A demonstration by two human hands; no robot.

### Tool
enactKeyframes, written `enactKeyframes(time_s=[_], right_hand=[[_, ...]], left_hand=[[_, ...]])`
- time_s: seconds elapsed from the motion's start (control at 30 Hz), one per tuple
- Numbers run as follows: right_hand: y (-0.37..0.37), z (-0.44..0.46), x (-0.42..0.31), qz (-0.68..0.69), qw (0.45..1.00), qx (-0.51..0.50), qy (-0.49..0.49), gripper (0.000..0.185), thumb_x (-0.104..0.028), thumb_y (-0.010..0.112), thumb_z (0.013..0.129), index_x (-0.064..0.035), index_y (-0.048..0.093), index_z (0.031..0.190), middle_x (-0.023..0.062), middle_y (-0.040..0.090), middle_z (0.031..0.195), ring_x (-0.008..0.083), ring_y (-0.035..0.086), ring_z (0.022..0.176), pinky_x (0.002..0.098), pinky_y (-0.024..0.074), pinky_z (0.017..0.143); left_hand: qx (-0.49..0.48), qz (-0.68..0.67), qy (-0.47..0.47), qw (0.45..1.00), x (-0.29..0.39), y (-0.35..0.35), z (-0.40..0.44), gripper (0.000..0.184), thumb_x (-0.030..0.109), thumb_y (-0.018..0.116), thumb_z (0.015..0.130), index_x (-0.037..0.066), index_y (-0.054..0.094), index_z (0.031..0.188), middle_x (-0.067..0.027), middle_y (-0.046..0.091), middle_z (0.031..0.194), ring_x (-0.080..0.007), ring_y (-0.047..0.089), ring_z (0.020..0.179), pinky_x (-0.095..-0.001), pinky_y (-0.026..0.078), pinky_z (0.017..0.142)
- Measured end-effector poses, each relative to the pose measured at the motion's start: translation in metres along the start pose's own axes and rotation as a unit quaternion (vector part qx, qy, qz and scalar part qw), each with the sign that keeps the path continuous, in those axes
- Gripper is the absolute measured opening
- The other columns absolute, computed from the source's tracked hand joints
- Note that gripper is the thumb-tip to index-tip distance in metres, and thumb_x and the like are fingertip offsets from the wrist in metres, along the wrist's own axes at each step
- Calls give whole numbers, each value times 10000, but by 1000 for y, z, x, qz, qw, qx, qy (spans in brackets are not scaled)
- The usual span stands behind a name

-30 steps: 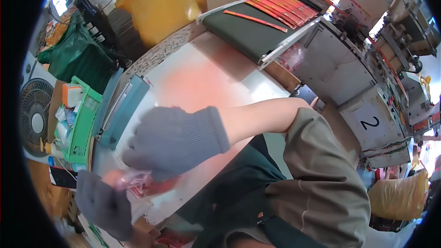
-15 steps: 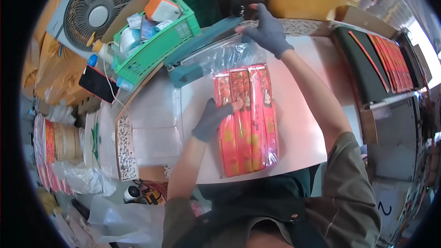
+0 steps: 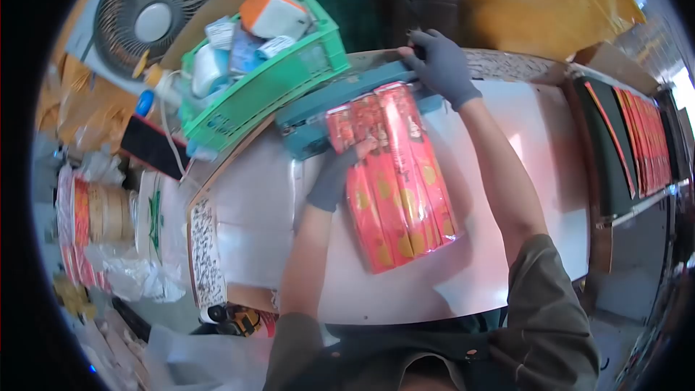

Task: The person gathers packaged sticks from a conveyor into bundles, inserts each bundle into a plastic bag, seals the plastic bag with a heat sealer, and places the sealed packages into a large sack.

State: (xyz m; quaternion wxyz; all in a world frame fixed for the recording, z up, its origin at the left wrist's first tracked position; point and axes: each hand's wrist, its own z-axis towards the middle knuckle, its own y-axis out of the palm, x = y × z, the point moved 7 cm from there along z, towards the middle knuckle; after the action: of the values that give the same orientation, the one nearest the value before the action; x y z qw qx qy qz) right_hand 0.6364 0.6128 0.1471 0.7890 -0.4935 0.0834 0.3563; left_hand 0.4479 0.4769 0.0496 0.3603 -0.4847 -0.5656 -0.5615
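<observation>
The left hand [image 3: 337, 178] gripped the red packets [image 3: 398, 181]. The right hand [image 3: 443, 69] met the sealer [image 3: 308, 127], its grip unclear.

Clear plastic film [image 3: 443, 240] shines over the glossy red packets [image 3: 394, 188], matt knitted cloth covers the left hand [image 3: 334, 179] and right hand [image 3: 445, 71], the crate [image 3: 289, 76] is plastic, and the tabletop [image 3: 521, 261] looks smooth and glossy.

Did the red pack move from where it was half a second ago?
Yes. The red pack moved away from the table's front edge, toward the blue-green device at the back.
</observation>
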Motion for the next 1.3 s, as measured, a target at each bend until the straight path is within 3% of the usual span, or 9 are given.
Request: enactKeyframes(time_s=[0.23, 0.37, 0.47, 0.6, 0.77, 0.93, 1.07, 1.17, 1.3], right_hand=[[-2, 1, 1, -6, 1000, 10, 6, 254, -363, 617, 817, -110, 620, 833, 121, 601, 883, 326, 609, 834, 441, 479, 703], [-6, -3, -1, -20, 997, -14, 69, 298, -417, 620, 815, -129, 621, 894, 146, 600, 901, 330, 609, 865, 437, 478, 742], [-12, -14, -4, -19, 997, -36, 62, 417, -422, 618, 823, -160, 578, 1145, 170, 587, 916, 348, 603, 869, 440, 473, 772], [-34, -81, -16, 73, 996, -50, 0, 804, -363, 630, 825, -176, 209, 1485, 203, 570, 989, 385, 590, 893, 460, 464, 804], [-85, -235, 4, 9, 987, -160, 28, 674, -311, 597, 810, -174, 352, 1423, 214, 566, 1045, 393, 595, 888, 462, 480, 784], [-177, -373, 51, -53, 975, -103, 191, 543, -252, 613, 810, -113, 465, 1315, 151, 581, 1012, 325, 611, 842, 419, 490, 723], [-238, -433, 64, -163, 952, 93, 241, 241, -227, 634, 781, -94, 616, 981, 99, 586, 854, 313, 602, 757, 404, 488, 639], [-253, -445, 63, -161, 950, 161, 215, 156, -221, 637, 770, -99, 619, 865, 89, 578, 795, 308, 600, 731, 405, 488, 634], [-252, -451, 71, -152, 950, 146, 231, 142, -234, 634, 788, -105, 619, 845, 85, 576, 798, 290, 600, 731, 396, 490, 630]], left_hand=[[5, 64, -47, 997, -53, -36, 19, 288, 255, 646, 850, 74, 642, 1074, -2, 641, 996, -86, 571, 947, -246, 438, 780], [-20, -94, -60, 994, -23, 0, -11, 414, 257, 634, 860, 22, 576, 1196, -61, 589, 1172, -157, 540, 1089, -298, 433, 901], [10, -115, -64, 991, -26, 2, -39, 474, 245, 620, 873, 11, 519, 1273, -88, 529, 1276, -200, 522, 1138, -327, 413, 956], [12, 12, -43, 999, -32, -10, -71, 522, 287, 616, 885, 10, 480, 1306, -104, 527, 1267, -212, 532, 1123, -339, 430, 942], [25, 284, -8, 958, -32, -60, -95, 516, 223, 613, 869, -20, 468, 1300, -161, 498, 1299, -286, 508, 1169, -366, 413, 946], [155, 631, 213, 730, 24, -25, -108, 602, 188, 648, 787, 9, 439, 1322, -192, 488, 1295, -353, 495, 1174, -408, 418, 962], [41, 556, 193, 807, 26, 73, -87, 601, 202, 670, 778, 50, 443, 1314, -201, 479, 1318, -377, 457, 1220, -429, 385, 1016], [-73, 590, 286, 752, -10, 154, -68, 620, 229, 688, 783, 45, 436, 1318, -200, 482, 1320, -382, 445, 1229, -442, 379, 1009], [-130, 565, 284, 764, -82, 236, -34, 652, 331, 670, 813, 10, 417, 1320, -207, 475, 1330, -384, 417, 1255, -479, 328, 1033]])
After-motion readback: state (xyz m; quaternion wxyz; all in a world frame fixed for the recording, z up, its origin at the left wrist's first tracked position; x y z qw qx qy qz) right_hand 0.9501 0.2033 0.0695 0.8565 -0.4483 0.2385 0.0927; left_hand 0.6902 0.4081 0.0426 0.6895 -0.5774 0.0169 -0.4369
